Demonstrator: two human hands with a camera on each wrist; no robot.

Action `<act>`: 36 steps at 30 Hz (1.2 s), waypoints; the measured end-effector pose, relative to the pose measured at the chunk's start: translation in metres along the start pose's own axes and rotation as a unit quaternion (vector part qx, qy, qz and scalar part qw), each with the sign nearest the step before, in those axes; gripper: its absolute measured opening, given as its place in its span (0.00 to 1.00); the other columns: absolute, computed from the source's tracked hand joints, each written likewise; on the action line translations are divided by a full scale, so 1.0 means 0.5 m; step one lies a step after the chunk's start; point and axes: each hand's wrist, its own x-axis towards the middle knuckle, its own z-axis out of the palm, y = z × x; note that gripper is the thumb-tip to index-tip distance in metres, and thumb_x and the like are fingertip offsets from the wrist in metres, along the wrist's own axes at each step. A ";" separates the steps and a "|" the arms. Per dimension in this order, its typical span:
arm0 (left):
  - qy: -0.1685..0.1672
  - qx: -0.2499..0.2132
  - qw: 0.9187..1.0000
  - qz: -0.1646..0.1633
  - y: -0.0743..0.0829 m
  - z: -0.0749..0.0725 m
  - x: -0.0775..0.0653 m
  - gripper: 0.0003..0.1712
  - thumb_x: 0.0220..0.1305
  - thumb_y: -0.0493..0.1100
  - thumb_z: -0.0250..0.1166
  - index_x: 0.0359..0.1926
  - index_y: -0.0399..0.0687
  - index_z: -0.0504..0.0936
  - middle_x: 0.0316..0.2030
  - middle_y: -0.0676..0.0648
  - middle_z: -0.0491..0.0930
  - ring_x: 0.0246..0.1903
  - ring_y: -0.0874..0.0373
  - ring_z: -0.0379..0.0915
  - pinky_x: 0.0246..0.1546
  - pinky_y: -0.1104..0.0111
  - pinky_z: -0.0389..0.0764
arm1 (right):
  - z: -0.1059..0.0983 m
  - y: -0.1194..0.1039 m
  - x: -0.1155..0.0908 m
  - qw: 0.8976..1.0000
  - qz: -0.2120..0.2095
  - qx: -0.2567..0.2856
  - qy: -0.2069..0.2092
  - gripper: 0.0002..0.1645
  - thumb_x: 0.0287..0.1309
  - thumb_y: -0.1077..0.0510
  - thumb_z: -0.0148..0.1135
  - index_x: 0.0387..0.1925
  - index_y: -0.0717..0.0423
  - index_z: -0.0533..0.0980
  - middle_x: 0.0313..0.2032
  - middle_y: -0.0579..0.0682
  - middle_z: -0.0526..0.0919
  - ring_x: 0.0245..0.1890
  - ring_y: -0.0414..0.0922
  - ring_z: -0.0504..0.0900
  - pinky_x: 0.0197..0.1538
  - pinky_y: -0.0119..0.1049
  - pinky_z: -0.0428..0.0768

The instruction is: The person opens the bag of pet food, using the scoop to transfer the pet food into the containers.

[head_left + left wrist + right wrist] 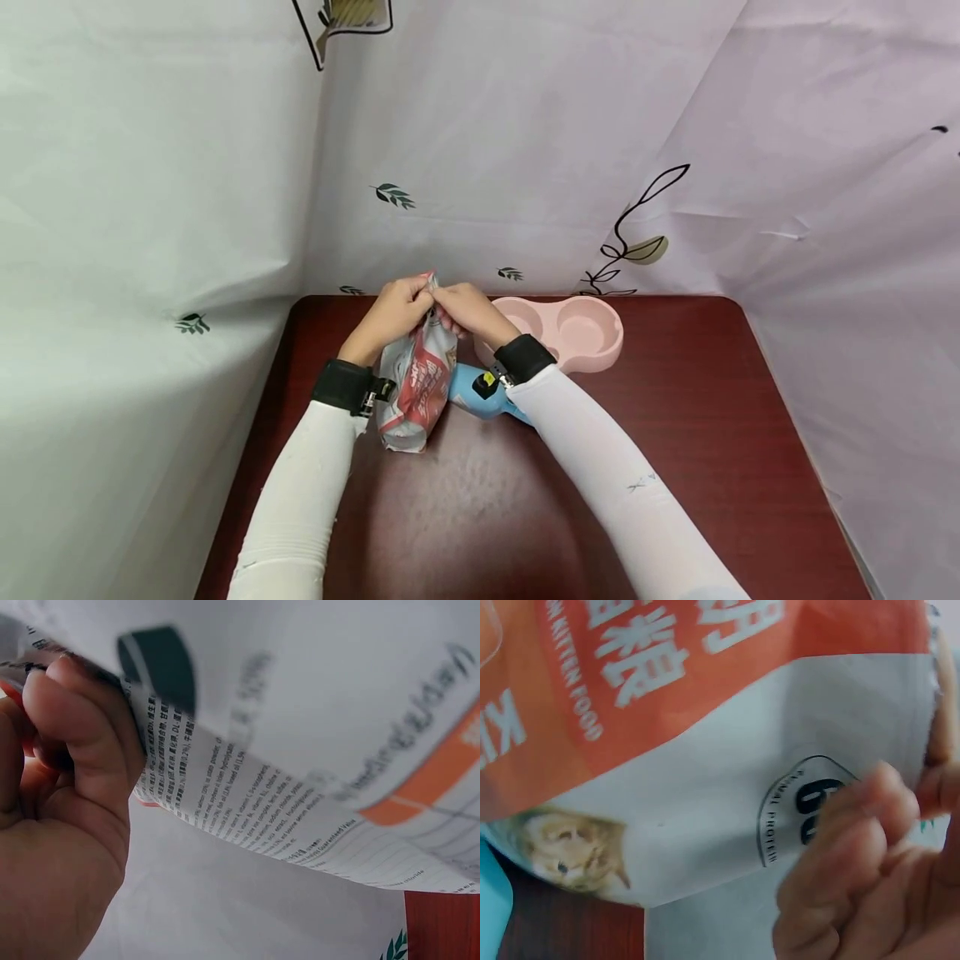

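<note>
A white and orange-red bag of kitten food [427, 383] stands on the table with its top edge up. My left hand [396, 310] pinches the top of the bag from the left. On the other side, my right hand [474, 312] pinches the same top edge with curled fingers, close against the left. Small print covers the bag side [247, 787] in the left wrist view. In the right wrist view, the bag front [682, 787] shows a cat picture. Whether the top is torn open is hidden by the fingers.
Right of the bag lies a blue scoop-like thing [471, 402] with a handle, partly under my right forearm. A pink double bowl [613, 337] sits at the table's back edge, partly behind the right hand. Patterned white cloth [487, 167] hangs around the dark red table [697, 433].
</note>
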 end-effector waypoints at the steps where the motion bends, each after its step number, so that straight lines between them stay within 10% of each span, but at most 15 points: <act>1: 0.000 0.001 1.000 0.004 0.000 0.001 0.000 0.16 0.73 0.39 0.50 0.24 0.48 0.68 0.20 0.46 0.71 0.15 0.59 0.61 0.21 0.69 0.66 | -0.004 0.001 -0.003 1.000 0.007 0.008 -0.011 0.25 0.72 0.48 0.46 0.23 0.57 0.77 0.16 0.45 0.74 0.11 0.38 0.67 0.19 0.32 0.67; 10: 0.000 -0.018 1.000 0.011 0.003 0.010 -0.011 0.17 0.75 0.39 0.50 0.24 0.46 0.71 0.16 0.49 0.71 0.15 0.57 0.67 0.19 0.68 0.70 | -0.026 -0.007 -0.033 0.992 0.050 0.008 -0.116 0.20 0.70 0.51 0.47 0.29 0.56 0.79 0.20 0.46 0.78 0.14 0.36 0.73 0.20 0.30 0.74; 24: -0.090 -0.030 0.993 -0.068 0.030 -0.016 -0.020 0.27 0.82 0.49 0.46 0.28 0.41 0.81 0.13 0.52 0.69 0.10 0.59 0.64 0.16 0.62 0.75 | 0.004 -0.004 -0.030 0.997 -0.036 -0.040 -0.063 0.26 0.77 0.55 0.46 0.23 0.57 0.79 0.16 0.45 0.77 0.12 0.38 0.74 0.24 0.36 0.78; 36: -0.030 0.066 0.996 -0.053 0.029 -0.002 -0.046 0.22 0.77 0.43 0.44 0.21 0.49 0.65 0.18 0.51 0.62 0.17 0.58 0.57 0.22 0.67 0.63 | 0.019 0.004 -0.034 0.985 -0.090 -0.150 0.010 0.26 0.76 0.55 0.46 0.18 0.53 0.72 0.15 0.44 0.71 0.14 0.39 0.62 0.22 0.30 0.60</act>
